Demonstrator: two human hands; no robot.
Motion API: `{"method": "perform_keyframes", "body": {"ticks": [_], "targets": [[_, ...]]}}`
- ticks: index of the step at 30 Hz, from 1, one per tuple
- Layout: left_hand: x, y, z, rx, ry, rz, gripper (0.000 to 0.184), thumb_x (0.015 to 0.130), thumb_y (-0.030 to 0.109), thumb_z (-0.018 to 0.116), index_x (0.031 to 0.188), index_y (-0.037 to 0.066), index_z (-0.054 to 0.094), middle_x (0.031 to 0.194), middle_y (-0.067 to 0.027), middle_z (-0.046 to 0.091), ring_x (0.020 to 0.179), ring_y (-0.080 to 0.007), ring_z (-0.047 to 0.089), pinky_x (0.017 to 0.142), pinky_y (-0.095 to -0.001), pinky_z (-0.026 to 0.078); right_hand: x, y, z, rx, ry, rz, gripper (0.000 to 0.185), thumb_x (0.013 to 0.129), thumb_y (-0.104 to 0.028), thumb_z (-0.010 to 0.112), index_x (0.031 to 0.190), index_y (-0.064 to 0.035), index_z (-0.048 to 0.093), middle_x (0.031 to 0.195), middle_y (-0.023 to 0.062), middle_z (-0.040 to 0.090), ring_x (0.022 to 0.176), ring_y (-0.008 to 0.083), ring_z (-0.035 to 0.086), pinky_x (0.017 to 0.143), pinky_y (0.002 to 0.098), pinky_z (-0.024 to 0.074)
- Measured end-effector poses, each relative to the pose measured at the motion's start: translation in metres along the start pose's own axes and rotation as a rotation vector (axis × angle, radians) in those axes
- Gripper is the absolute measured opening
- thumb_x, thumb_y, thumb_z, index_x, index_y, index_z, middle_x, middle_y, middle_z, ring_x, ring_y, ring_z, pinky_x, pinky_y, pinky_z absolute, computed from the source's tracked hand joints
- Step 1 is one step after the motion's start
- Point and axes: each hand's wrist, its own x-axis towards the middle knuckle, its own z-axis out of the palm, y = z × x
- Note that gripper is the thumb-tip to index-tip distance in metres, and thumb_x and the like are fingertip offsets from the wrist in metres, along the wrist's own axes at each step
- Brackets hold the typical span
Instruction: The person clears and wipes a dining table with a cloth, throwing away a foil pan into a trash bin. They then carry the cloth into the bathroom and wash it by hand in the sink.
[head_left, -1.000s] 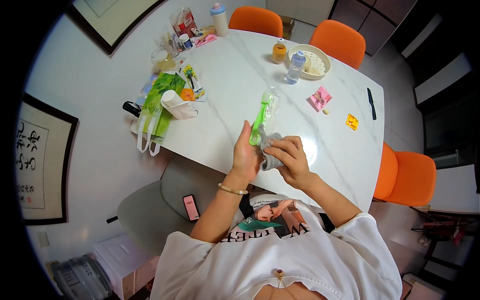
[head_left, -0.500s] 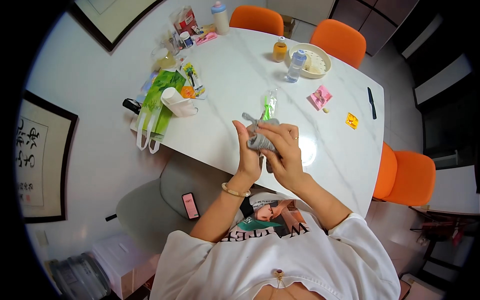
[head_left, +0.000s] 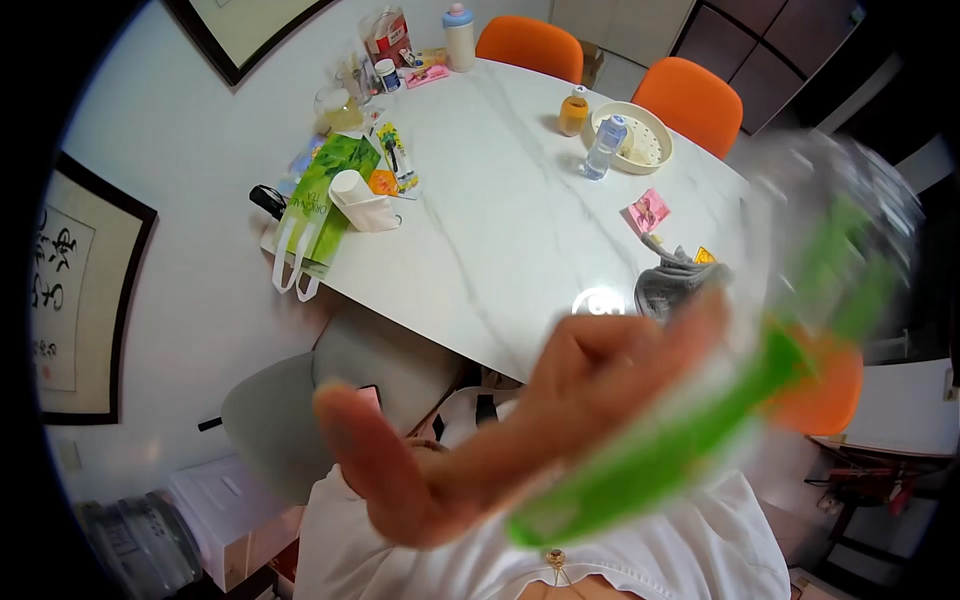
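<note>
Close to the camera, my left hand (head_left: pixel 500 440) is raised and smeared by motion, thumb stretched out to the left and the other fingers bent. Along the fingers runs a green and clear plastic item (head_left: pixel 650 455), its clear end blurred at the upper right; the hand appears to hold it. Its exact kind cannot be made out. A bracelet shows partly behind the fingers. On the table beyond the fingertips lies a grey cloth item (head_left: pixel 672 285) with a thin strip, bunched up and partly covered. My right hand is not visible.
The white marble-patterned table (head_left: pixel 480 210) carries a green paper bag (head_left: pixel 335 190), a white roll (head_left: pixel 362 203), a clear bottle (head_left: pixel 606 150), an amber bottle (head_left: pixel 573 112), a cream strainer basket (head_left: pixel 660 125) and a pink packet (head_left: pixel 648 211). Orange chairs (head_left: pixel 690 100) stand around it.
The grey cloth item, held in both hands before, now lies on the table farther right. The green and clear plastic item has come up from the table close to the camera with my left hand.
</note>
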Motion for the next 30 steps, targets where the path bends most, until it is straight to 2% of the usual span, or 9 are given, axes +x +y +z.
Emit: {"method": "perform_keyframes", "body": {"ticks": [9,13,16,19,22,26,27,28,30], "targets": [[-0.004,0.019,0.039,0.106,-0.100,-0.222,0.127,0.060,0.089,-0.004,0.133,-0.007,0.033,0.133,-0.0241,0.032,0.112,-0.0283,0.033,0.103,-0.0373,0.013,-0.004,0.026,-0.041,0.060,0.190,0.089,0.048,0.096,-0.038,0.037,0.127,-0.0016,0.042,0.118,0.0122,0.054,0.106,0.0232,0.055,0.092,0.0377,0.0447],[-0.005,0.024,0.045,0.040,-0.070,-0.208,0.135,0.055,0.091,-0.009,0.129,-0.012,0.038,0.128,-0.0274,0.036,0.108,-0.0300,0.036,0.103,-0.0367,0.013,-0.005,0.019,-0.029,0.114,0.088,0.151,0.047,0.096,-0.038,0.036,0.126,-0.0028,0.043,0.118,0.0120,0.054,0.106,0.0235,0.055,0.092,0.0383,0.0451],[-0.004,0.040,0.036,0.089,-0.080,-0.363,0.136,0.053,0.094,-0.002,0.128,-0.012,0.038,0.126,-0.0264,0.039,0.105,-0.0294,0.040,0.103,-0.0351,0.016,-0.004,0.016,-0.021,0.185,-0.013,0.210,0.046,0.095,-0.038,0.036,0.126,-0.0038,0.043,0.118,0.0117,0.054,0.105,0.0237,0.055,0.092,0.0385,0.0451],[-0.003,0.041,0.031,0.114,-0.080,-0.470,0.137,0.052,0.096,0.002,0.128,-0.012,0.038,0.124,-0.0257,0.041,0.103,-0.0291,0.042,0.103,-0.0341,0.017,0.000,0.023,-0.021,0.179,0.072,0.230,0.046,0.095,-0.038,0.037,0.127,-0.0043,0.043,0.118,0.0117,0.054,0.105,0.0242,0.055,0.092,0.0386,0.0453],[0.001,0.001,0.026,-0.245,0.030,-0.066,0.125,0.059,0.092,0.015,0.134,-0.007,0.031,0.138,-0.0215,0.028,0.117,-0.0310,0.036,0.106,-0.0394,0.014,0.005,0.028,-0.019,0.268,-0.077,0.233,0.049,0.094,-0.040,0.038,0.127,-0.0048,0.043,0.119,0.0114,0.054,0.106,0.0238,0.055,0.092,0.0386,0.0456],[0.009,-0.008,-0.036,-0.463,0.321,-0.215,0.077,0.090,0.062,0.023,0.138,0.003,0.027,0.132,-0.0048,0.042,0.119,-0.0108,0.037,0.096,-0.0266,0.029,0.007,0.019,0.010,0.381,0.041,0.238,0.053,0.092,-0.044,0.042,0.127,-0.0056,0.043,0.121,0.0097,0.053,0.106,0.0222,0.055,0.091,0.0374,0.0465],[0.011,-0.021,-0.057,-0.430,0.537,-0.228,0.074,0.090,0.059,0.028,0.134,0.001,0.034,0.124,-0.0096,0.050,0.105,-0.0184,0.048,0.091,-0.0355,0.036,0.007,0.022,0.004,0.416,-0.068,0.254,0.052,0.092,-0.043,0.042,0.128,-0.0055,0.043,0.121,0.0098,0.053,0.107,0.0225,0.055,0.091,0.0373,0.0463],[0.010,-0.037,-0.080,-0.285,0.632,-0.238,0.069,0.091,0.057,0.029,0.129,0.002,0.040,0.115,-0.0076,0.054,0.093,-0.0161,0.049,0.080,-0.0322,0.038,0.007,0.021,0.013,0.408,0.029,0.275,0.052,0.091,-0.046,0.043,0.125,-0.0068,0.045,0.117,0.0093,0.055,0.102,0.0228,0.057,0.084,0.0393,0.0496],[0.001,-0.063,-0.122,-0.277,0.634,-0.280,0.066,0.091,0.056,0.030,0.128,0.002,0.042,0.110,-0.0060,0.054,0.085,-0.0151,0.049,0.073,-0.0310,0.038,0.008,0.026,0.025,0.400,0.129,0.304,0.052,0.090,-0.049,0.044,0.121,-0.0081,0.048,0.112,0.0089,0.058,0.096,0.0230,0.059,0.077,0.0413,0.0530]]}}
